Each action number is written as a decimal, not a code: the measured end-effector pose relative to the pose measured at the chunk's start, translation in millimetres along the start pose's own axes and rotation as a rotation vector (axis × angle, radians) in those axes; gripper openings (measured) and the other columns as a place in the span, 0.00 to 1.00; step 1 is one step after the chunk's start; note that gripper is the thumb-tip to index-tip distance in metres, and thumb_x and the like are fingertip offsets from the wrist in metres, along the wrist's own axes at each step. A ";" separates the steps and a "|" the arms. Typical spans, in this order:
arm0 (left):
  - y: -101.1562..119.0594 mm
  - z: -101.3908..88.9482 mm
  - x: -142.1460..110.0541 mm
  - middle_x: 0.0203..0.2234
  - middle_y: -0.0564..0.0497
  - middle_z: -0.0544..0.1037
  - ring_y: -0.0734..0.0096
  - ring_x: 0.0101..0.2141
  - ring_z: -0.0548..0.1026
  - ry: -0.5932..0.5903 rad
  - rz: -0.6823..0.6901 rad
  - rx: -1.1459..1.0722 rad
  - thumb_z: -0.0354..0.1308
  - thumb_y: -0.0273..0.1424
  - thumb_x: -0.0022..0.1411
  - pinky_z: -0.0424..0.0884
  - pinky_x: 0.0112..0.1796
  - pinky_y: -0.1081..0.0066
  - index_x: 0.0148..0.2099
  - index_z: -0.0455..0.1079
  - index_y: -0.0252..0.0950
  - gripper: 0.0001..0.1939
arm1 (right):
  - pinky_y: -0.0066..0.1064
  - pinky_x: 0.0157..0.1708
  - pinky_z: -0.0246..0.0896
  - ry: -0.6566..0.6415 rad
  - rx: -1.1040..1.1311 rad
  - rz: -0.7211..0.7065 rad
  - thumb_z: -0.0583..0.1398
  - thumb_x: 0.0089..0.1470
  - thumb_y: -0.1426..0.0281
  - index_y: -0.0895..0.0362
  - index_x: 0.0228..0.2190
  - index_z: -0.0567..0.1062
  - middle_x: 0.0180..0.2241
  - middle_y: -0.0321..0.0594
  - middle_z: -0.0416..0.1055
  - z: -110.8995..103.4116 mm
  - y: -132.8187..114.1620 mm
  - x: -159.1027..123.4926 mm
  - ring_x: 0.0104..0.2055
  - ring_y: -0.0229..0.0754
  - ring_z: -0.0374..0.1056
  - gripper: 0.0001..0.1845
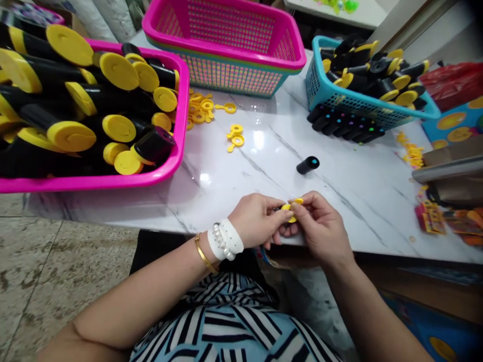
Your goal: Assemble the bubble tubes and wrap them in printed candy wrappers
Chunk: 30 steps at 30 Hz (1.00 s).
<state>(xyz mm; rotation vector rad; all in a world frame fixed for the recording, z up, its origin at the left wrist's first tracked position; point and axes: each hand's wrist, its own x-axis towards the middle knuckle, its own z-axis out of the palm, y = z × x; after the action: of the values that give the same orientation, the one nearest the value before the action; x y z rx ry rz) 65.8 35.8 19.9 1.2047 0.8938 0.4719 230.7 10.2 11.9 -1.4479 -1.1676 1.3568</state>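
Observation:
Close to the table's front edge, my left hand [254,218] and my right hand [322,223] meet around a small yellow plastic piece [289,213]. Thumb and fingers of both hands pinch it, and a bit of something dark shows at my left fingertips. Its full shape is hidden by the fingers. Just beyond my hands a short black tube [308,165] with a blue dot on its end lies on the marble-patterned table [264,173]. Farther off, loose yellow ring pieces with tabs [236,138] lie on the tabletop.
A pink basket [183,146] at left is heaped with black tubes with yellow round ends. Stacked baskets [234,75] stand at the back. A blue basket [372,103] at right holds similar tubes, with a row of black tubes [343,124] before it. Packets [430,216] lie far right.

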 end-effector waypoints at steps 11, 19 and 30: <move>-9.7 7.8 -5.0 0.27 0.51 0.79 0.71 0.25 0.76 0.150 0.129 0.223 0.61 0.38 0.60 0.71 0.28 0.72 0.46 0.75 0.36 0.15 | 0.26 0.25 0.69 -0.247 0.192 0.213 0.64 0.54 0.53 0.56 0.32 0.74 0.24 0.35 0.72 -25.2 -5.6 13.8 0.24 0.35 0.70 0.18; -13.0 10.3 6.7 0.28 0.51 0.81 0.68 0.30 0.77 0.161 0.304 0.558 0.63 0.36 0.60 0.66 0.30 0.74 0.39 0.79 0.38 0.09 | 0.24 0.27 0.65 -0.509 -0.113 0.268 0.71 0.47 0.62 0.58 0.31 0.72 0.25 0.35 0.75 -37.3 -30.1 33.6 0.25 0.34 0.69 0.17; -15.2 13.7 -3.3 0.27 0.51 0.79 0.68 0.28 0.76 0.249 0.316 0.640 0.65 0.38 0.57 0.66 0.28 0.73 0.37 0.75 0.35 0.11 | 0.25 0.27 0.62 -0.411 -0.184 0.123 0.69 0.48 0.59 0.56 0.31 0.72 0.26 0.32 0.69 -23.2 -25.7 20.6 0.27 0.35 0.65 0.16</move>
<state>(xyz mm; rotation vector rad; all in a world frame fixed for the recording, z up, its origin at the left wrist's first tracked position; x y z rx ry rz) 72.7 20.4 8.0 1.9193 1.1162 0.6219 251.2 37.0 33.9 -1.4254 -1.5171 1.7265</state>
